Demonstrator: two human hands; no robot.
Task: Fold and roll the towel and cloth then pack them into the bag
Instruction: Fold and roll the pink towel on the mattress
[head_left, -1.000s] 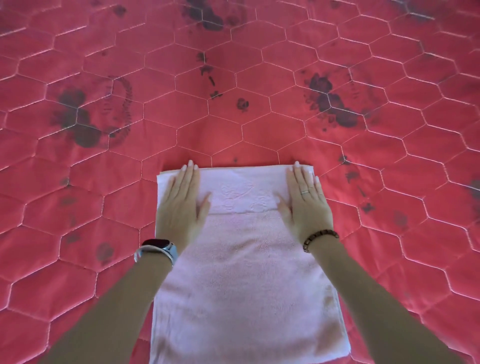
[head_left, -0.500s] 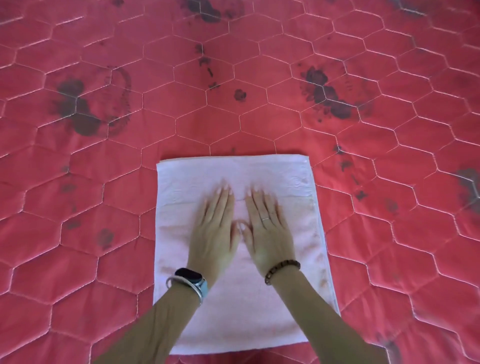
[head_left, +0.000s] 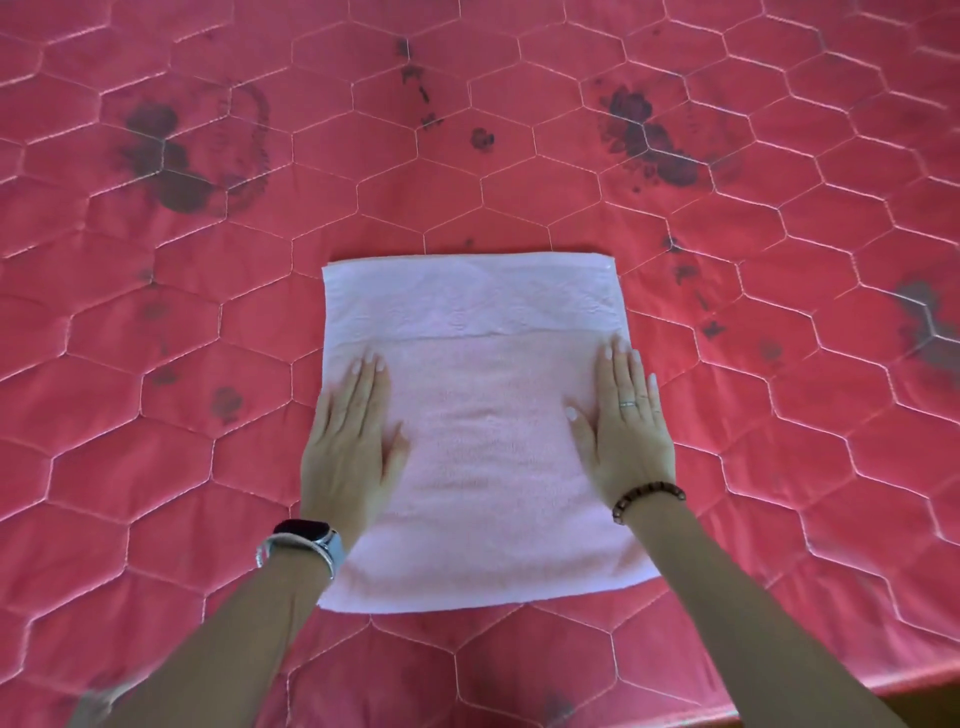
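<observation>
A pale pink towel (head_left: 480, 431), folded into a near-square, lies flat on the red quilted surface (head_left: 156, 426). My left hand (head_left: 350, 441) rests palm down on the towel's left edge, fingers straight and together. Pressed flat along the towel's right edge is my right hand (head_left: 631, 431), which wears a ring and a bead bracelet. Neither hand holds anything. A watch sits on my left wrist. No bag and no second cloth are in view.
The red quilted surface with hexagon stitching fills the view and carries dark stains at the far left (head_left: 166, 161) and far right (head_left: 649, 140). Its near edge (head_left: 779, 706) shows at the bottom right.
My hands went from the towel's far corners to its middle, then spread apart to the left and right edges. The towel lies smoother and flatter.
</observation>
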